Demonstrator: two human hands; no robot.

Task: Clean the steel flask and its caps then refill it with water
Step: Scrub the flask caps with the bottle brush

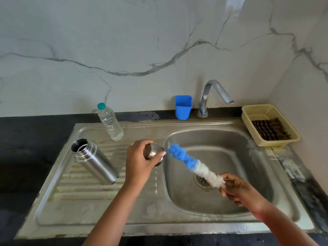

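Observation:
The steel flask stands uncapped on the ribbed drainboard, left of the basin. My left hand grips a steel cap at the basin's left rim, its open side turned to the right. My right hand holds the handle end of a blue-and-white bottle brush over the basin. The blue tip of the brush touches the cap's mouth. A clear plastic water bottle with a teal lid stands behind the flask.
The steel sink basin has a drain at its middle. A chrome tap rises behind it with no water running. A blue cup stands left of the tap. A cream basket with a dark scrubber sits at the right.

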